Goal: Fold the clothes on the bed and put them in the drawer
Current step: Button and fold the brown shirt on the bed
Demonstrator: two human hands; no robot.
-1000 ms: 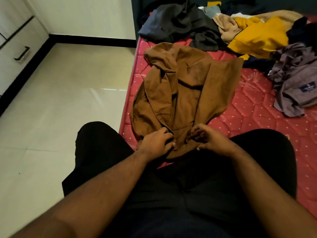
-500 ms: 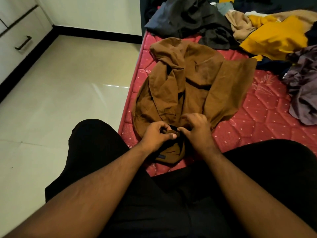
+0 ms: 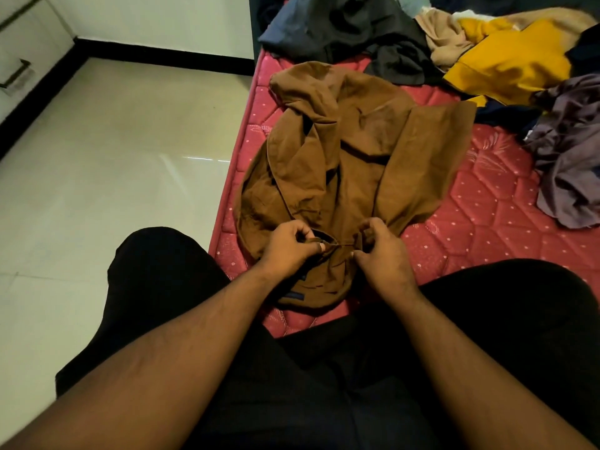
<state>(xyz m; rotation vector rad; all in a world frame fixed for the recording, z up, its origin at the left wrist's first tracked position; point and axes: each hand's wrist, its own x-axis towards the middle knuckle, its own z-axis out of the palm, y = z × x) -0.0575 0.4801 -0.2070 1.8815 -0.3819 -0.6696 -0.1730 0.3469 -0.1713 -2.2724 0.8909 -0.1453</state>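
Two hands meet at the near end of a brown shirt [image 3: 350,164] spread on the red mattress of the bed [image 3: 487,222], as a seated person works at the first garment of a long job. At far left, a white drawer front [image 3: 19,76] with a dark handle stands across the pale tiled floor [image 3: 113,157], well apart from the bed. Moving right, the left hand [image 3: 289,246] has its fingers [image 3: 319,245] curled in a pinch on the fabric at the collar opening; just beside it, the right hand [image 3: 380,254] pinches the matching edge of the same shirt. The shirt lies rumpled, its left sleeve bunched and its right sleeve lying flatter, collar toward the person's black-clad lap. Beyond it, toward the head of the bed, a dark grey heap [image 3: 350,30], a beige piece [image 3: 444,43], a yellow garment [image 3: 513,63] and a mauve one [image 3: 571,151] at far right wait unfolded.

The step in hand appears to be squaring or fastening the collar before folding. The next move likely calls for smoothing the body flat and bringing each sleeve inward, and only then the carry across the floor to the drawer.
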